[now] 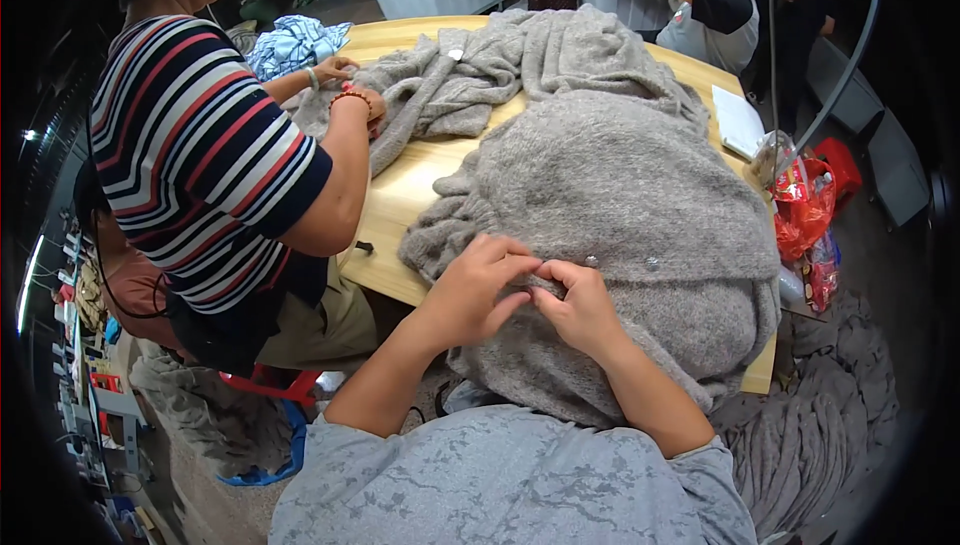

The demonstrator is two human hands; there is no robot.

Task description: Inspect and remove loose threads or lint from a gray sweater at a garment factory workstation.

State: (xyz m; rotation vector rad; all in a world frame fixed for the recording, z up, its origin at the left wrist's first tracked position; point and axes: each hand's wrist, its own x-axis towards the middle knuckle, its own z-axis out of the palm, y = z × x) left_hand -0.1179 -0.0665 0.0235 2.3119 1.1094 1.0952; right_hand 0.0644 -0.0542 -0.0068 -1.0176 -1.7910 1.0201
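Observation:
A grey knitted cardigan (640, 185) lies on top of a bulky pile of similar knitwear at the table's near edge. Along its front band sit small shiny buttons (652, 261). My left hand (478, 287) pinches the band at its left part, thumb and fingers bent toward the other hand. Close beside it, my right hand (578, 307) grips the same band between thumb and forefinger. The fingertips of both hands nearly meet, and whatever small part of the band lies between them is hidden.
On the left, a co-worker in a striped shirt (200, 165) handles more grey knitwear (450, 85) on the wooden table (390, 235). A blue checked cloth (300, 45) lies beyond. White papers (737, 123) and red plastic bags (803, 210) are at the right. Grey knitwear (820, 435) covers floor at lower right.

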